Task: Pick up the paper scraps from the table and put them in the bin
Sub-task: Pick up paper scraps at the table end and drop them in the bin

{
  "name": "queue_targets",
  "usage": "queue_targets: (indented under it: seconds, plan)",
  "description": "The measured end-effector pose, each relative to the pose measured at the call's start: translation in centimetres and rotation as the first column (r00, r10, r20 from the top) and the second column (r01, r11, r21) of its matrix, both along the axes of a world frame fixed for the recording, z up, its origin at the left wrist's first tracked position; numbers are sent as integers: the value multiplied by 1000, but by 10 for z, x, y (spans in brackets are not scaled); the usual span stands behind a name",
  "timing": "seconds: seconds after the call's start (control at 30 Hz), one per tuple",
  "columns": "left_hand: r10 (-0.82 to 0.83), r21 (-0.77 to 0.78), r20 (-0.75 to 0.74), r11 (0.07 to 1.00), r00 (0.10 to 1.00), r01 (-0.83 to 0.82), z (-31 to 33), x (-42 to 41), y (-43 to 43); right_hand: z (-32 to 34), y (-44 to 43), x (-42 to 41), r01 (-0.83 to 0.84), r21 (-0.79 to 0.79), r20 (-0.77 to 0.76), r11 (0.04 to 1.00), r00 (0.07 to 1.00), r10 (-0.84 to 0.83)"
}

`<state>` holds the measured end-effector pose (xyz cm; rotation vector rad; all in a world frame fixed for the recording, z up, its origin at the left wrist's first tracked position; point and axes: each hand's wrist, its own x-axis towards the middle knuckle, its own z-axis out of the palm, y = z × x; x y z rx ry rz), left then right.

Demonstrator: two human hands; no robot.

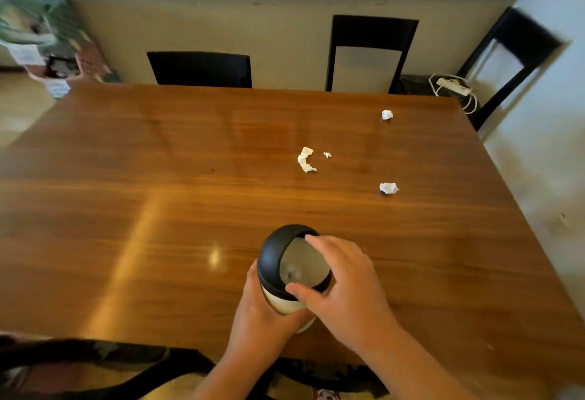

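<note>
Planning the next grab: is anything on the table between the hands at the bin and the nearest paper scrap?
Nothing visible. Bare table lies between the right hand on the bin and the nearest scrap. The left hand grips the bin.

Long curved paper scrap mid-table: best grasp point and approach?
Pinch the curved scrap across its narrow middle, coming straight down from above. It lies flat on the table as a thin arc, so the ends are flimsy and offer no side face. The tiny scrap lies just to its right, apart, so keep the fingers narrow.
</note>
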<state>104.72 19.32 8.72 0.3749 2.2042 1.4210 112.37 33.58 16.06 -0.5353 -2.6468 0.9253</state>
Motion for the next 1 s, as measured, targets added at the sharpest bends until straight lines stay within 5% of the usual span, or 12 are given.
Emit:
queue_targets:
  seconds: [0.23,0.5,0.77,1.0]
  plan:
    - [31,22,-57,999,998,-30,5,-23,-35,-25,21,-1,187,-107,57,977,982,-182]
    - [66,6,-83,998,994,-66,-8,-83,4,-81,117,-68,271,-225,332,936,924,-188]
    - [125,9,-87,992,988,-125,-40,-156,79,-139,220,-188,325,-150,457,934,860,-225]
    - [151,32,-77,988,986,-149,-63,-196,121,-168,268,-268,330,2,391,944,869,-304]
